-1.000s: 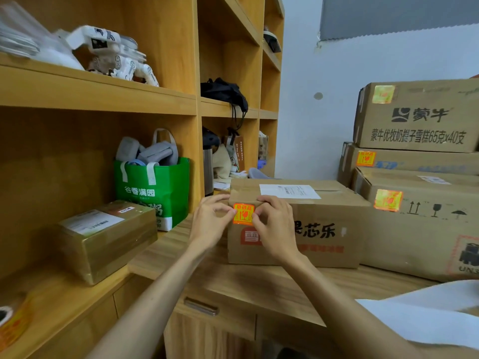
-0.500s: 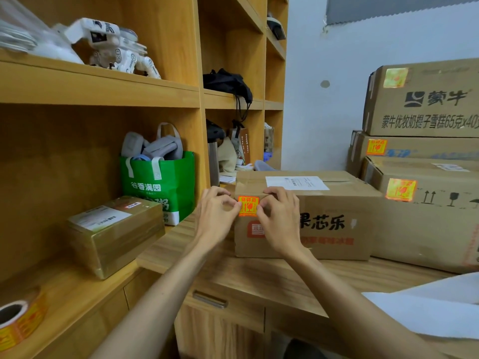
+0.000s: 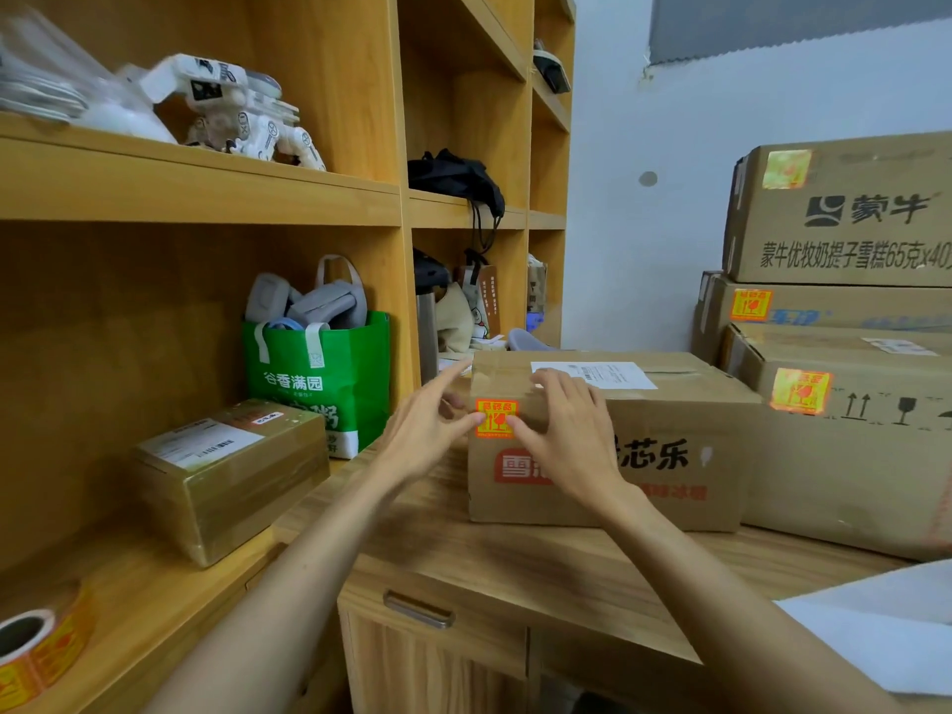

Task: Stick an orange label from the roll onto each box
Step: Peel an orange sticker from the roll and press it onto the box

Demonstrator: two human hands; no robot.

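Orange label (image 3: 495,418) sits on the mid-frame carton (image 3: 669,445), my left hand (image 3: 422,430) and right hand (image 3: 566,440) pressing it straight-fingered; next I'd fetch the lower-left roll (image 3: 36,644).

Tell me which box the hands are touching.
The front desk box, white slip on top: left hand and right hand press its orange label. The rest sit untouched.

Matt cardboard box (image 3: 669,456), wood-grain desk (image 3: 541,569)

Wooden shelving (image 3: 329,198); pale wall (image 3: 644,275)
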